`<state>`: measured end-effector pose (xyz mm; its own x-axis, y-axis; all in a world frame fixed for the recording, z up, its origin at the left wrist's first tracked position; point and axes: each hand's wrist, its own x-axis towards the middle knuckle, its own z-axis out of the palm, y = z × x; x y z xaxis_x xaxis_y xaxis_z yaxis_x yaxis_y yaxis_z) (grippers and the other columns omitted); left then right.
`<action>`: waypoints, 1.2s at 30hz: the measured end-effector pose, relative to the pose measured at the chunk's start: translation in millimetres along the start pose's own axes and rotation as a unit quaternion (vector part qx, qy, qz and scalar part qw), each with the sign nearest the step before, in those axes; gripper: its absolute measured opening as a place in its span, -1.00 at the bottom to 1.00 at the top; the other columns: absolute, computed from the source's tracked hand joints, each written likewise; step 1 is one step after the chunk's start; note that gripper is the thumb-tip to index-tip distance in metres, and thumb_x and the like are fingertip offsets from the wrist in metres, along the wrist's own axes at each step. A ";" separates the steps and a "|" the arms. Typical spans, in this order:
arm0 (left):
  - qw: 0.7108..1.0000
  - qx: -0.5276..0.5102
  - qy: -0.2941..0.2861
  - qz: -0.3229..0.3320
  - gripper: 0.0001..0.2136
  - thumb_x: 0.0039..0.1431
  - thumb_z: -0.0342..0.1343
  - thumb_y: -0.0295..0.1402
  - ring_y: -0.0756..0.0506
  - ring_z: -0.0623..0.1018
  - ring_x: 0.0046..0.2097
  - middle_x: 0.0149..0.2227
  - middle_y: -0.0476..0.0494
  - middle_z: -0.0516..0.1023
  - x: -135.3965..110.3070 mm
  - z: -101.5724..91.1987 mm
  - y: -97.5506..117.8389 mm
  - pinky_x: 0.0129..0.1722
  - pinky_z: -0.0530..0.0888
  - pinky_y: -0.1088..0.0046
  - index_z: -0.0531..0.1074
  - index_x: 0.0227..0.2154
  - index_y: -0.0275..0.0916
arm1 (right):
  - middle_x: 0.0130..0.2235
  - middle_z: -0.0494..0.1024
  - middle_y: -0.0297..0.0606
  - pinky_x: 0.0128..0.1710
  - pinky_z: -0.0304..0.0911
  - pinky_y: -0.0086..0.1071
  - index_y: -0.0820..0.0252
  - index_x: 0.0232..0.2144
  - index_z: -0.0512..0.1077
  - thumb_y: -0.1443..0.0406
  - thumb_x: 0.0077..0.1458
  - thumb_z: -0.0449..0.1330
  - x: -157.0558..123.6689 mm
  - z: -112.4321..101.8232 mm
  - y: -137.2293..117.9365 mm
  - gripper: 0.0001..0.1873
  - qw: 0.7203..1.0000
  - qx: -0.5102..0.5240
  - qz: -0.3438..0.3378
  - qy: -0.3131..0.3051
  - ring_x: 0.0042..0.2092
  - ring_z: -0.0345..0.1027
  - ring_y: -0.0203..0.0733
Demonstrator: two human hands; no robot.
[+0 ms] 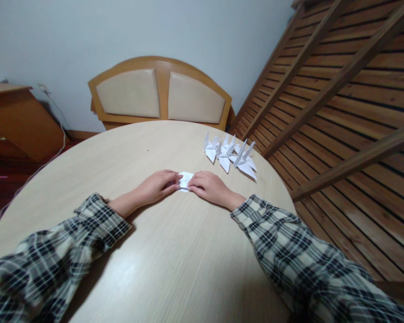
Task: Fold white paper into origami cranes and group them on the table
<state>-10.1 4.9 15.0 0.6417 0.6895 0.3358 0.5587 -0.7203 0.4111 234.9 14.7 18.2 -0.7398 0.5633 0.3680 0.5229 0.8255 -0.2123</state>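
Observation:
A small white sheet of folded paper (185,178) lies on the table between my hands, with crease lines on its face. From the left, my left hand (160,185) grips its edge between thumb and fingers. My right hand (208,185) pinches the opposite edge, fingertips close to those of the left. Parts of the paper's side edges are hidden under the fingers. Beyond my right hand stand several white paper cranes (225,154), grouped closely, with wings and necks pointing up.
The round pale wooden table (175,251) fills the middle. Behind it is a headboard (163,92) with two cream panels against the wall. Slatted wood (350,103) slopes along the right. A brown desk (23,116) and a white cable (62,130) are at the left.

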 end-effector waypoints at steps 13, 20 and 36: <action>0.999 0.003 0.009 -0.035 -0.81 0.33 0.02 -0.27 -0.19 0.56 -0.12 -0.11 -0.26 0.58 -2.5 0.4 2.9 -0.11 0.50 0.21 0.37 -0.11 -0.26 | -0.11 0.65 -0.23 -0.04 0.26 -0.33 0.16 -0.12 0.54 0.39 0.27 0.14 -0.9 -0.3 -0.4 -0.79 0.997 0.032 0.063 0.016 -0.08 0.50 -0.19; 0.999 0.003 0.013 -0.031 -0.84 0.33 0.00 -0.31 -0.19 0.55 -0.11 -0.12 -0.27 0.57 -2.7 2.2 1.1 -0.10 0.49 0.20 0.36 -0.13 -0.25 | -0.20 0.64 -0.25 -0.09 0.24 -0.36 0.17 -0.23 0.53 0.43 0.23 0.13 -0.6 -2.2 -1.6 -0.82 0.997 0.029 0.075 0.015 -0.15 0.47 -0.21; 0.999 0.016 0.011 0.041 -0.75 0.29 0.00 -0.47 -0.18 0.53 -0.03 -0.07 -0.24 0.57 -0.2 6.1 -8.7 0.01 0.47 0.16 0.43 -0.01 -0.22 | -0.19 0.62 -0.21 -0.08 0.25 -0.33 0.19 -0.23 0.55 0.42 0.21 0.14 -2.5 4.5 4.5 -0.81 0.998 0.029 0.054 0.029 -0.14 0.45 -0.19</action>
<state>-11.9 10.6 6.1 0.6743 0.6295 0.3860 0.5212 -0.7761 0.3551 237.2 17.2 12.3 -0.6532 0.6478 0.3920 0.5716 0.7614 -0.3059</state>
